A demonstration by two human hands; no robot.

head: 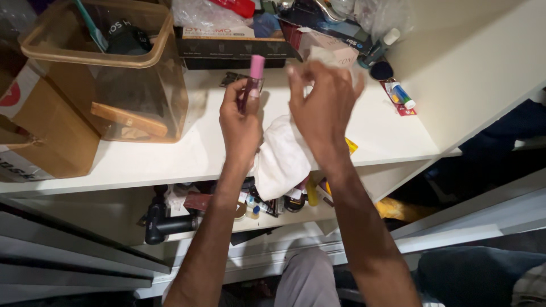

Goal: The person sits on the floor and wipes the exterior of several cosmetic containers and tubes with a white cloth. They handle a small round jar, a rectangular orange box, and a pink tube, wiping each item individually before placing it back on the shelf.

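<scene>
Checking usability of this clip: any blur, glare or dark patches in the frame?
Head view: right hand slightly motion-blurred at the fingertips; left hand and its pink-capped tube fairly sharp; white shelf brightly lit, lower shelf in shadow; edges bend with wide-lens distortion.

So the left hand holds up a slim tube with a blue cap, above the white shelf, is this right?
Not quite: the cap is pink, not blue. The head view shows the left hand holding up the slim tube above the white shelf.

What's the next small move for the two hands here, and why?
Probably bring the white cloth in the right hand over to the pink-capped tube, which the left hand holds upright. The two sit close together but apart above the white shelf.
</scene>
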